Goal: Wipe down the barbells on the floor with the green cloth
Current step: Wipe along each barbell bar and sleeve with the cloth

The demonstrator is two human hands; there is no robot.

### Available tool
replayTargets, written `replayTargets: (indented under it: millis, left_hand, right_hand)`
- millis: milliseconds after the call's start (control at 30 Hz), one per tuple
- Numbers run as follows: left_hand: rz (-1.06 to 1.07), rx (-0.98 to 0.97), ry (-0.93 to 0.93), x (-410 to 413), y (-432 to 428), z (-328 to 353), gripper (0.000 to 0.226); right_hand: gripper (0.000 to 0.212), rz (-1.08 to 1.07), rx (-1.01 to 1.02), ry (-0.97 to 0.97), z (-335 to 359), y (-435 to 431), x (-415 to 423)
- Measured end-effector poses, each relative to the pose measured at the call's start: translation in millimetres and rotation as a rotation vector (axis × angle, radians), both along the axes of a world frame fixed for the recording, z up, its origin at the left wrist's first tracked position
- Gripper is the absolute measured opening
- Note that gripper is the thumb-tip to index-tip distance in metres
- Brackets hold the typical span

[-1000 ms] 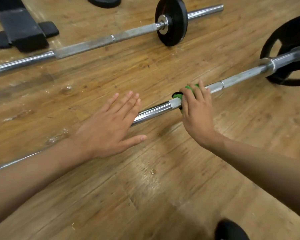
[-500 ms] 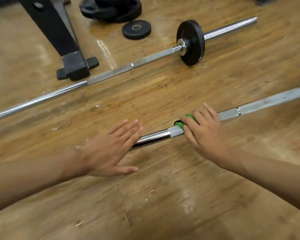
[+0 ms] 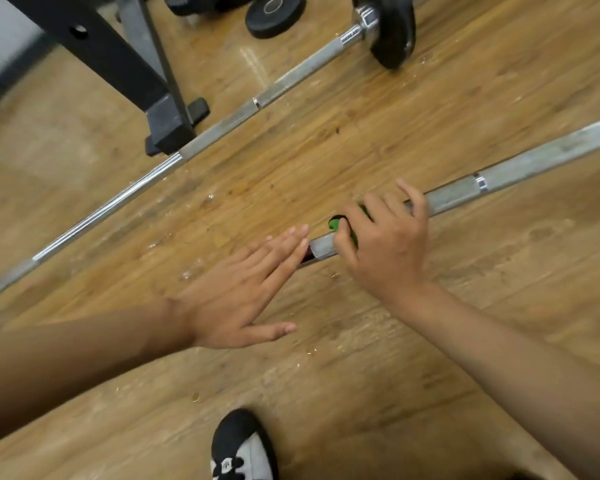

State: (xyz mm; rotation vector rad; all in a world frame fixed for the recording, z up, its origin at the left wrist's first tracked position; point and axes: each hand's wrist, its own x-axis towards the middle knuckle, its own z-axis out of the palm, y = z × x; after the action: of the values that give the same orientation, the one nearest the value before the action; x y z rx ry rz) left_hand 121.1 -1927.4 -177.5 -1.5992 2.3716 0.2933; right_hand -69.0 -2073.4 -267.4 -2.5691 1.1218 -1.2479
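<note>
view from my head, looking down at a wooden floor [image 3: 361,393]. two barbells lie on it, roughly parallel, each running on a diagonal from lower left to upper right. the near barbell [image 3: 534,164] is directly in front of me and under both hands; the far barbell [image 3: 219,129] lies well apart, beyond it. my right hand [image 3: 385,247] is curled over the near bar, gripping the one green cloth [image 3: 335,224], bunched around the shaft so that only a small fold shows past my fingers. my left hand [image 3: 236,292] is flat, fingers straight, just beside the right, lying where the bar passes beneath it; i cannot tell if it presses the bar or the floor. the long bare stretch of bar runs up and right from my right hand, so i judge the next wipe follows that axis. one weight plate [image 3: 392,32] sits on the far bar, and one loose plate [image 3: 274,12] lies near a black rack [image 3: 118,64]. one shoe [image 3: 243,448] shows below.
</note>
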Motion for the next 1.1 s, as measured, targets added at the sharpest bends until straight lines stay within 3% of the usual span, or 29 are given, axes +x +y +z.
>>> replayTargets:
  millis: [200, 367, 467, 567, 667, 767, 867, 1000, 1100]
  left_hand:
    - [-0.175, -0.048, 0.021, 15, -10, -15, 0.094]
    - [-0.243, -0.079, 0.043, 28, -19, -20, 0.093]
    - [-0.207, -0.114, 0.158, 27, -18, -29, 0.099]
    - [-0.18, -0.101, 0.214, 27, -18, -30, 0.103]
    - [-0.148, -0.097, 0.256, 27, -17, -29, 0.11]
    - [-0.159, -0.076, 0.243, 26, -13, -32, 0.12]
    - [-0.167, -0.066, 0.241, 22, -12, -32, 0.123]
    - [-0.172, -0.115, 0.242, 14, -5, -33, 0.121]
    - [-0.181, -0.125, 0.239, 7, 1, -33, 0.119]
  right_hand:
    - [0.027, 0.101, -0.122, 0.13, -1, -18, -22]
    - [0.031, -0.117, 0.008, 0.171, 3, -77, -89]
    - [0.024, -0.248, 0.114, 0.158, 7, -53, -61]
    - [0.018, -0.079, 0.097, 0.199, 6, -13, -15]
    - [0.028, 0.055, 0.012, 0.339, 9, -27, -43]
    - [0.031, -0.069, 0.069, 0.349, 16, -57, -89]
    - [0.025, -0.175, 0.172, 0.251, 22, -34, -64]
    - [0.029, 0.095, 0.128, 0.312, 20, 10, -26]
    - [0.032, 0.092, 0.035, 0.455, 23, -20, -73]
